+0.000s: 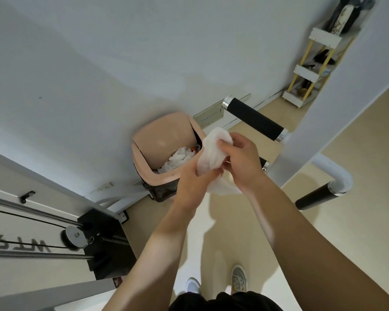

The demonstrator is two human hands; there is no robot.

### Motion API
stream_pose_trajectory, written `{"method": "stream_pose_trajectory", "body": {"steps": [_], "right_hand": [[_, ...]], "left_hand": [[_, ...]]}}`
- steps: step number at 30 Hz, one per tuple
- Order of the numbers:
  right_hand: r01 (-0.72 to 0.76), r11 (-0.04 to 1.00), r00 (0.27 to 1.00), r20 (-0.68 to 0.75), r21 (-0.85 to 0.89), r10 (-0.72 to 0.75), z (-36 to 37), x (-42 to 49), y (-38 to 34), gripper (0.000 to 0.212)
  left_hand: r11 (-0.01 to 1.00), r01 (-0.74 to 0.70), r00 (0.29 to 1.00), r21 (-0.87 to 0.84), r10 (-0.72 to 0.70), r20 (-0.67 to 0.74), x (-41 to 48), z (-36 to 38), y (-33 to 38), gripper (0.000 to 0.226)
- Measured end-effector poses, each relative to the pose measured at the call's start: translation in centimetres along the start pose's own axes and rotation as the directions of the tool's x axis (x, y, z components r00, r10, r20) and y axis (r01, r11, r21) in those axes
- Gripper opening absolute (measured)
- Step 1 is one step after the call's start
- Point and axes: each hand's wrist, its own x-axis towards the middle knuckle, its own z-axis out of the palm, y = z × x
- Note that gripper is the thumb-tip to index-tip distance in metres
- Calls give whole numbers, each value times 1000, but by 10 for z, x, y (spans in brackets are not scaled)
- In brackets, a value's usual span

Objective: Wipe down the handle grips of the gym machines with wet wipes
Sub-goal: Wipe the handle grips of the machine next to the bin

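My right hand [241, 163] pinches the white wet wipe [213, 151] and my left hand [192, 185] grips its lower end, just right of the pink bin [164, 176]. A black handle grip [255, 118] sits just beyond my hands.

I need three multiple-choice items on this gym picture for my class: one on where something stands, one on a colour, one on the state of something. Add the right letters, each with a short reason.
1. Where does the bin stand?
A on a table; B at the foot of the wall; C on a chair.
2. What colour is the padding on the handle?
A black; B green; C red.
3. How is the wipe?
A spread flat; B sealed in a packet; C crumpled up.

Answers: 1 B, the bin is low down beside the wall. 2 A, the padding is black between silver ends. 3 C, the wipe is bunched into folds.
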Motion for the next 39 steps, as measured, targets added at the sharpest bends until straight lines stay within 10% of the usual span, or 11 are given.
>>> {"method": "stream_pose_trajectory", "body": {"steps": [8, 15, 19, 24, 31, 35, 39], "right_hand": [[-149, 969, 929, -365, -199, 68, 1, 27, 16, 14], [-356, 806, 864, -494, -473, 92, -5, 35, 28, 28], [-315, 551, 902, -424, -773, -80, -3, 33, 28, 17], [-166, 599, 916, -347, -784, -202, -11, 37, 29, 21], [-121, 345, 953, -206, -931, -224, -12, 32, 26, 29], [-80, 288, 966, -146, -954, -214, -10, 27, 32, 35], [-14, 380, 982, -85, -925, -171, -5, 7, 34, 41]], "left_hand": [[913, 233, 965, -334, -260, -38, 12, -4, -31, 23], [974, 157, 949, -166, -195, -248, 31, 11, -61, 31], [987, 161, 946, -16, -159, -284, 41, 14, -81, 8], [975, 220, 929, 19, -203, -311, 60, 31, -89, 14], [893, 448, 773, 40, -365, -518, 89, 53, -74, 39], [606, 367, 774, -705, -620, -131, 76, 57, -57, 46], [571, 422, 859, -704, -500, 110, 69, 51, -44, 78]]}}
